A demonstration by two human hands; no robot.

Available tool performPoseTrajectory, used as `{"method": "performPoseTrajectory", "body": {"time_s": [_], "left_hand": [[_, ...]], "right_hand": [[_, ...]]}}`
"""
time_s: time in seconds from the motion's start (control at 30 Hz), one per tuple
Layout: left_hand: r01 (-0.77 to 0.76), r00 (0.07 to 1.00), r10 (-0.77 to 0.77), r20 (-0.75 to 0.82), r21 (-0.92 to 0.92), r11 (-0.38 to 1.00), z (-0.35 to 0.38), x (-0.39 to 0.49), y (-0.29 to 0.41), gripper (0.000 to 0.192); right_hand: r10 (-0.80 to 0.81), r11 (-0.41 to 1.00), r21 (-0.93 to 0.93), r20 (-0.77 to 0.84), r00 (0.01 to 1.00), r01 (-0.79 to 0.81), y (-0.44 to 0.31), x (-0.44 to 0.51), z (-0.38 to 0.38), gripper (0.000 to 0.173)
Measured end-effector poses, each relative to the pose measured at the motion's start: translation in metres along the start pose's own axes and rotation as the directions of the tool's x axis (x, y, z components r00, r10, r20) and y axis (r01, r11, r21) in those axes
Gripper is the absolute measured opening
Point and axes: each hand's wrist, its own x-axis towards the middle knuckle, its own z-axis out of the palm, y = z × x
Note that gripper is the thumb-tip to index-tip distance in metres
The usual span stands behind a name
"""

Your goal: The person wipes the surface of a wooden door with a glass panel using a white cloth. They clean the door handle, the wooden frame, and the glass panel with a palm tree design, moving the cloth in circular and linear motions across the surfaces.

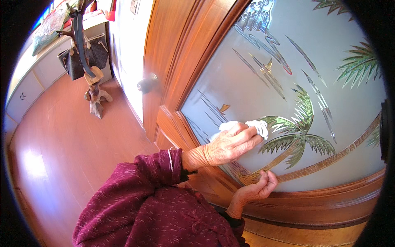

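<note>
My left hand (233,145) is closed around a crumpled white cloth (260,128) against the frosted glass panel (290,111) of a wooden door. The cloth lies beside the decorated palm fronds and shows on both sides of the fingers. Below it, my right hand (257,186) is near the panel's lower edge, over the palm trunk design, with its fingers curled and nothing visible in them. Whether the right fingertips touch the glass is unclear. Maroon sleeves cover both arms.
The door's wooden frame (191,58) surrounds the glass, and a round metal knob (148,83) is at its left. Farther left, a carved wooden stand (94,75) with a dark handbag (100,52) stands on the reddish floor (61,129), near white cabinets (24,89).
</note>
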Motion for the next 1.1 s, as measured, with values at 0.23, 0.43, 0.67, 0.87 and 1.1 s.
{"method": "performPoseTrajectory", "body": {"time_s": [0.23,0.43,0.67,0.87,1.1], "left_hand": [[0.409,0.853,-0.315,-0.415,0.160,0.898,-0.050,0.014,-0.073,0.044],[0.128,0.992,-0.128,0.002,0.064,0.990,-0.014,-0.033,-0.018,0.054],[0.136,0.988,-0.146,0.043,0.180,0.974,-0.028,-0.047,-0.039,0.058],[0.449,0.859,-0.337,-0.386,0.249,0.858,-0.034,-0.038,-0.058,0.045],[0.223,0.974,-0.223,0.041,0.004,0.975,-0.014,-0.050,-0.015,0.050]], "right_hand": [[0.056,0.997,0.060,0.018,0.998,-0.057,-0.003,-0.002,-0.001,0.010],[0.032,0.999,0.032,0.012,0.999,-0.032,-0.001,-0.002,0.001,0.007],[-0.002,1.000,0.004,0.033,0.999,0.002,-0.003,0.001,-0.002,0.007],[0.029,0.999,0.029,0.041,0.999,-0.031,-0.002,0.000,-0.003,0.008],[-0.005,1.000,-0.024,0.031,1.000,0.006,-0.002,0.002,-0.001,0.009]]}}
